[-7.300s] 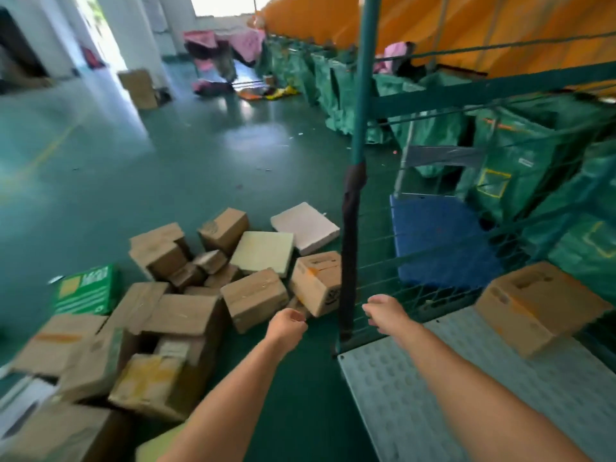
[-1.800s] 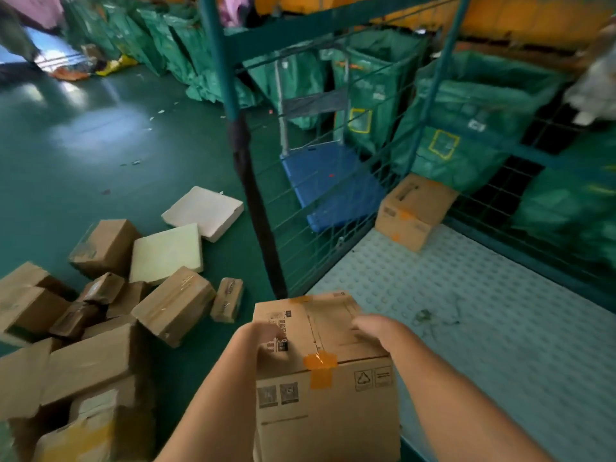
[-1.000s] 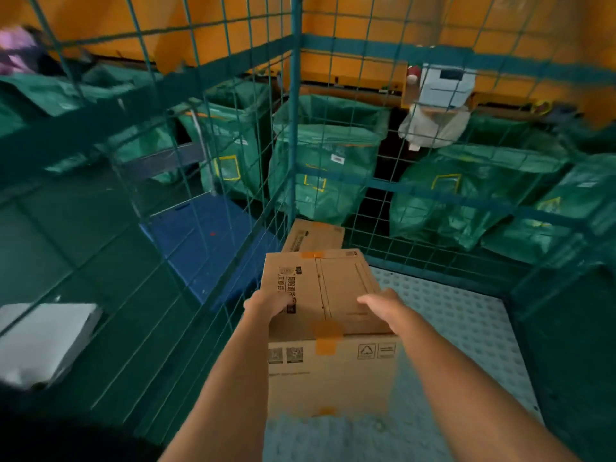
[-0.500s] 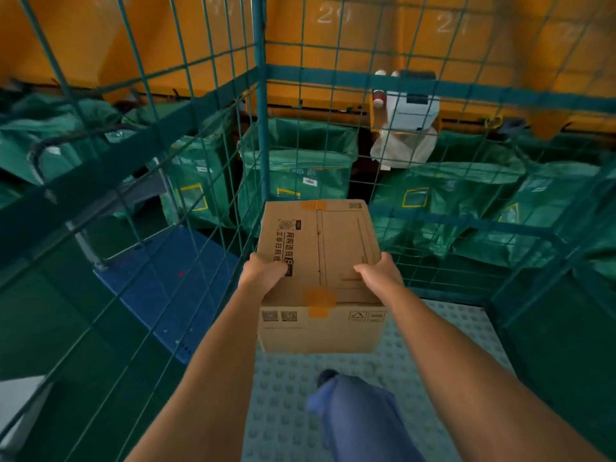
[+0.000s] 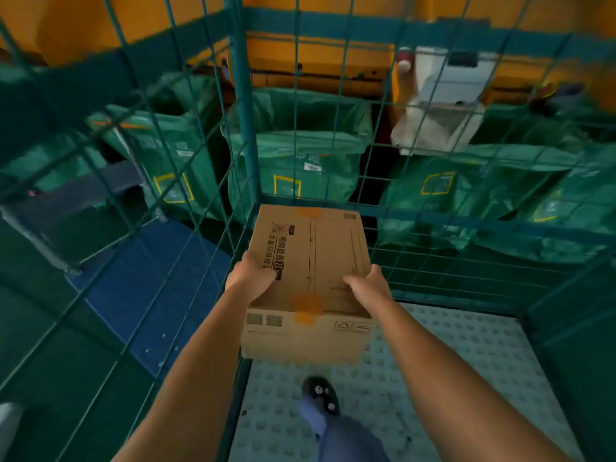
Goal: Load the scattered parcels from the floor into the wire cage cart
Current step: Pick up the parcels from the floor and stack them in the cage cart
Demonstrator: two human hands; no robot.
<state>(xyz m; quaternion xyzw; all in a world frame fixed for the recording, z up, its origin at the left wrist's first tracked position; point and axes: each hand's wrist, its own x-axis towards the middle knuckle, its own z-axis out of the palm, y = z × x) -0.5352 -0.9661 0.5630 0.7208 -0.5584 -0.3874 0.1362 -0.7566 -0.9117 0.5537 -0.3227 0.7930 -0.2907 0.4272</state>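
Parcel (image 5: 308,261) gripped by left hand (image 5: 250,278) and right hand (image 5: 365,285), inside cart (image 5: 466,345), far-left corner; not yet set down.

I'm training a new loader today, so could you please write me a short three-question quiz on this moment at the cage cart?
1. True or false: the cardboard box is held by one hand only.
2. Which lies beyond the cage mesh behind the box? A. green bags B. wooden pallets C. red crates
3. Fill in: the person's shoe stands on the cart's studded ____.

Key
1. False: the left hand and right hand both grip it.
2. A, green bags.
3. Floor.
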